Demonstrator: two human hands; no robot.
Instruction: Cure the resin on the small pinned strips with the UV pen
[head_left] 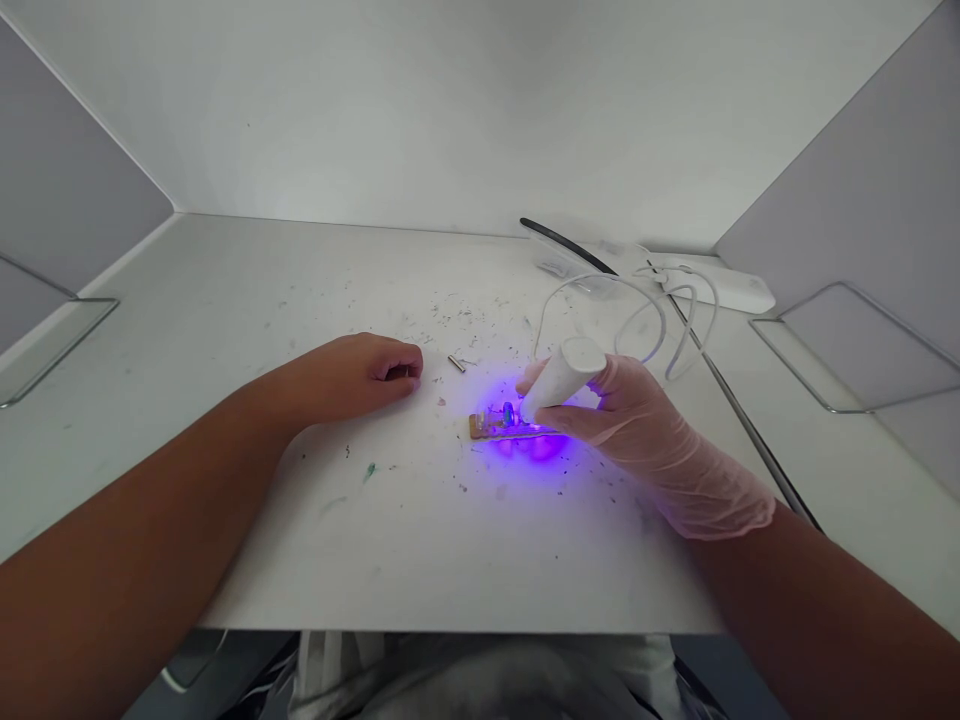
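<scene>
My right hand, in a thin see-through glove, is closed around a white UV lamp. The lamp tilts downward, and its violet light falls on a small narrow strip with a tan end lying on the table. Small clear and bluish pieces sit on this strip; the glare hides their detail. To the left, my bare left hand rests on the tabletop with its fingers curled in and nothing visible in them. Between the hands lies a short metal cylinder, touching neither.
Dark specks and shavings dot the white table. A white cable loops behind my right hand toward a white power strip. At the back lies a black-edged clear item. Wire frames stand at both sides.
</scene>
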